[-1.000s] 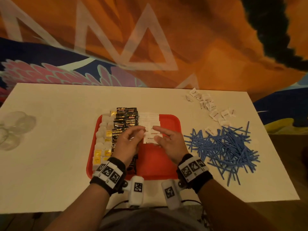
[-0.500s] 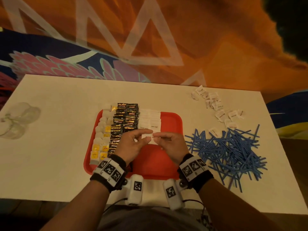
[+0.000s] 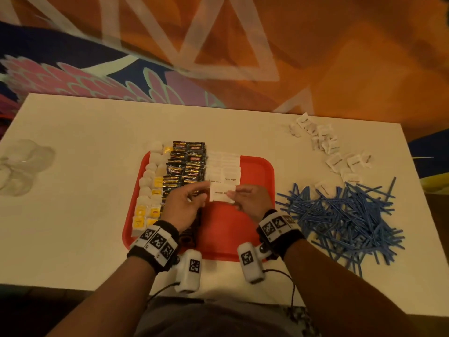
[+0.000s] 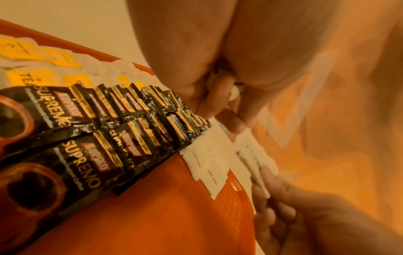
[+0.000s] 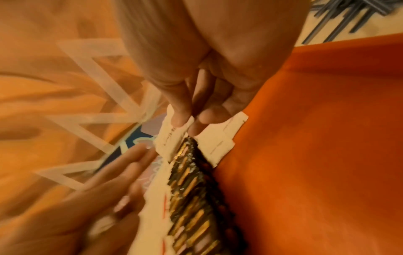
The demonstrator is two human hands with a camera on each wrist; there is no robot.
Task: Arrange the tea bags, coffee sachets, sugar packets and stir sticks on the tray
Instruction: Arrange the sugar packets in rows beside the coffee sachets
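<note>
A red tray (image 3: pixel 257 171) holds a left column of tea bags (image 3: pixel 148 190), a middle block of black coffee sachets (image 3: pixel 187 164) and rows of white sugar packets (image 3: pixel 224 166). Both hands meet just in front of those rows over a small stack of sugar packets (image 3: pixel 221 192). My right hand (image 3: pixel 230 197) pinches its right edge between thumb and fingers (image 5: pixel 181 117). My left hand (image 3: pixel 205 189) holds its left edge with fingertips (image 4: pixel 237 126) on the stack (image 4: pixel 253 153). Blue stir sticks (image 3: pixel 345 215) lie heaped on the table, right of the tray.
Several loose sugar packets (image 3: pixel 335 152) are scattered at the table's far right, above the stick pile. A clear plastic wrapper (image 3: pixel 21 166) lies at the left edge. The tray's near right part (image 3: pixel 228 229) is bare red. A patterned orange cloth hangs behind the table.
A second ago both hands were pressed on the sugar rows. They have drawn back a little toward me and now hold a small stack just in front of the rows.
</note>
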